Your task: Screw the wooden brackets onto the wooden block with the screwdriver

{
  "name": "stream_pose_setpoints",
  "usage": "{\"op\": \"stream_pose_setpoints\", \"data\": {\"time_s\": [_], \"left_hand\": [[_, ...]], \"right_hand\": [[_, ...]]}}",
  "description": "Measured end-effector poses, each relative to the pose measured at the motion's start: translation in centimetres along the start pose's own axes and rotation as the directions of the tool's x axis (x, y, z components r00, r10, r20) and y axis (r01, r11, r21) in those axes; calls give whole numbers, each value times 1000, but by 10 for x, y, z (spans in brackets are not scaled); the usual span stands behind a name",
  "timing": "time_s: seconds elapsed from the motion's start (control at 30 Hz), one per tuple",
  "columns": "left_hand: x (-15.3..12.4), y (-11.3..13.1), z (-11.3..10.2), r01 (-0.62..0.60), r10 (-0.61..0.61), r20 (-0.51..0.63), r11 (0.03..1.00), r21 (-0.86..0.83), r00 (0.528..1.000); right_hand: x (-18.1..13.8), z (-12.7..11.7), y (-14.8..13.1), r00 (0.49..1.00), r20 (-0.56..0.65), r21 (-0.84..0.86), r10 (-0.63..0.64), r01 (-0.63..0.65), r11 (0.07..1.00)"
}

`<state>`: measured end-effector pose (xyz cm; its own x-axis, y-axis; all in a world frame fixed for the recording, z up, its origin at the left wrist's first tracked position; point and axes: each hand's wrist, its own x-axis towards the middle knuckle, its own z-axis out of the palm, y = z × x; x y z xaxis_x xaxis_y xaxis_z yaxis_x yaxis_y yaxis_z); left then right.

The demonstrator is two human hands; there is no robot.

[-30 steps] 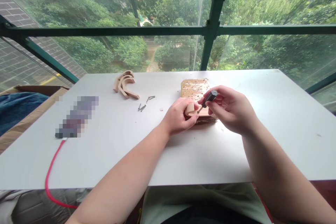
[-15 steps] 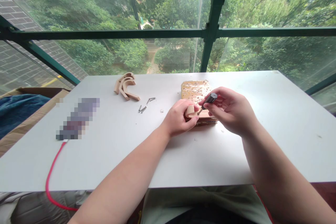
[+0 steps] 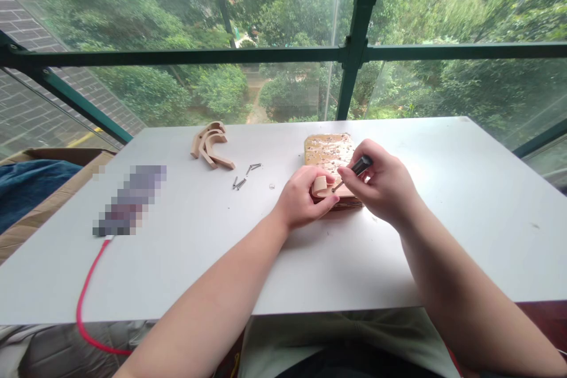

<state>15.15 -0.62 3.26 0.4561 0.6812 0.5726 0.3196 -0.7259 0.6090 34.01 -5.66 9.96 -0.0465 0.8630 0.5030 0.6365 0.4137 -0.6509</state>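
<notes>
My right hand (image 3: 381, 180) is closed round the dark handle of a screwdriver (image 3: 362, 164). Its thin shaft slants down to the left, the tip meeting a pale curved wooden hook (image 3: 319, 185). Fingers of my left hand (image 3: 305, 198) grip that hook and press it against a worn block (image 3: 330, 147) with a pitted, yellowish top. Whether a screw sits under the tip is too small to tell. The block lies on the white table, its near side partly behind my hands.
More curved wooden hooks (image 3: 212, 144) lie at the table's back left. Several screws (image 3: 240, 183) and a small ring (image 3: 271, 186) are nearer the block. A pixelated phone-like object (image 3: 128, 201) with a red cable (image 3: 80, 301) lies left, beside a cardboard box (image 3: 95, 159).
The screwdriver has tilted lower to the right, and my right hand has turned with it. My left hand still holds the wooden hook in nearly the same place.
</notes>
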Motion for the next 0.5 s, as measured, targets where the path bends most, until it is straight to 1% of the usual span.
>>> {"op": "stream_pose_setpoints", "data": {"time_s": [0.1,0.2,0.27,0.37,0.43,0.5], "left_hand": [[-1,2,3,0,0,-35,1000,5,999],[-1,3,7,8,-7,-35,1000,12,999],[-1,2,8,14,-14,-23,1000,16,1000],[-1,1,9,28,-28,-9,999,33,1000],[-1,1,8,37,-37,-1,999,40,999],[-1,1,8,32,-32,0,999,34,999]], "right_hand": [[0,1,0,1000,-11,-37,-18,18,999],[-1,5,-2,1000,-1,-23,-28,28,999],[-2,8,-4,999,1,31,-49,49,998],[-4,13,-7,996,19,172,-87,83,982],[-4,15,-7,995,47,246,-87,73,966],[-4,16,-7,997,64,273,-52,32,961]]}}
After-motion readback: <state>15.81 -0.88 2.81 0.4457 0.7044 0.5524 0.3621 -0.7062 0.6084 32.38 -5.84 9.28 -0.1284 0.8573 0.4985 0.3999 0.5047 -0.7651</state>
